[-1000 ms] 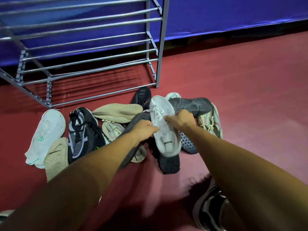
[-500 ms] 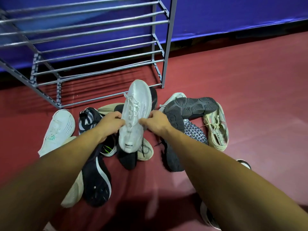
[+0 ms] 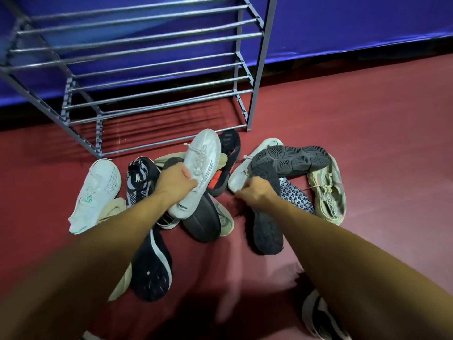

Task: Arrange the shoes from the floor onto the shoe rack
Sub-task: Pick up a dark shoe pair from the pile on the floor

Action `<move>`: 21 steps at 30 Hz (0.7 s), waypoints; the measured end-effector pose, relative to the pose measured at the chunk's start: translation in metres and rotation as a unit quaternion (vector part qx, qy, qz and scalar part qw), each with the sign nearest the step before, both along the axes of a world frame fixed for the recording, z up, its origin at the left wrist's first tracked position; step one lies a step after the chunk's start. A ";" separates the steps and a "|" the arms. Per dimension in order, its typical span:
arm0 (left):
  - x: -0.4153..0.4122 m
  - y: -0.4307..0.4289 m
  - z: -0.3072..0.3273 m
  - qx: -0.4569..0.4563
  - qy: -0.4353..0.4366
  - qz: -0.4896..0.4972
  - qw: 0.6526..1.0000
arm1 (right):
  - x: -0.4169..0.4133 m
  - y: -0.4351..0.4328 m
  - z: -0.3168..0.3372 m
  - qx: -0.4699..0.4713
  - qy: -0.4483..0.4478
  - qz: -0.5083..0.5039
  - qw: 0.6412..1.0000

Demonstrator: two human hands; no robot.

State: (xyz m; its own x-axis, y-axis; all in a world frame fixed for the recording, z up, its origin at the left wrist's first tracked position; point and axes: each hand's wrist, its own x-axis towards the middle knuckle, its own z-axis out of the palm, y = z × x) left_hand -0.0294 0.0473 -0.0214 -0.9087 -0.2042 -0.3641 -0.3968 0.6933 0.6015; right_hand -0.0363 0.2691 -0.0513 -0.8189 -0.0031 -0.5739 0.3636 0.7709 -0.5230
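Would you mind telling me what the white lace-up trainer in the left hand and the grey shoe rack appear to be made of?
White lace-up trainer: likely knit fabric, matte; fine woven texture and cord laces show. Grey shoe rack: probably metal tubes, semi-gloss; thin rails carry bright highlights.

A person's left hand (image 3: pixel 176 181) grips a white sneaker (image 3: pixel 199 165) by its side, above a pile of shoes on the red floor (image 3: pixel 367 143). At 3 o'clock from it, the right hand (image 3: pixel 257 195) curls at the heel of a second white sneaker (image 3: pixel 241 173); whether it grips is unclear. A grey shoe rack (image 3: pixel 263 57) stands at 12 o'clock, and a beige sneaker (image 3: pixel 328 192) lies at the pile's 3 o'clock edge.
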 end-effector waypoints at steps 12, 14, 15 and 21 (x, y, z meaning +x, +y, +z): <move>-0.005 0.134 -0.043 0.038 -0.142 -0.195 0.970 | 0.007 0.092 -0.026 0.092 -0.002 -0.083 0.992; -0.007 0.147 -0.057 0.052 -0.160 -0.162 0.972 | 0.004 0.098 -0.031 0.081 -0.008 -0.085 0.993; -0.008 0.151 -0.062 0.057 -0.167 -0.140 0.974 | 0.002 0.100 -0.035 0.066 -0.013 -0.076 0.995; -0.017 0.149 -0.078 0.045 -0.200 -0.116 0.972 | -0.009 0.092 -0.038 -0.051 -0.037 -0.062 0.996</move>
State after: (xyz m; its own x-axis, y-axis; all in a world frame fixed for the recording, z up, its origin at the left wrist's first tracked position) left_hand -0.0465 0.1965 -0.0995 -0.7085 0.0380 -0.7047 -0.4508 0.7439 0.4933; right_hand -0.0449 0.3613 -0.0892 -0.7717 0.0334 -0.6352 0.4935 0.6614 -0.5648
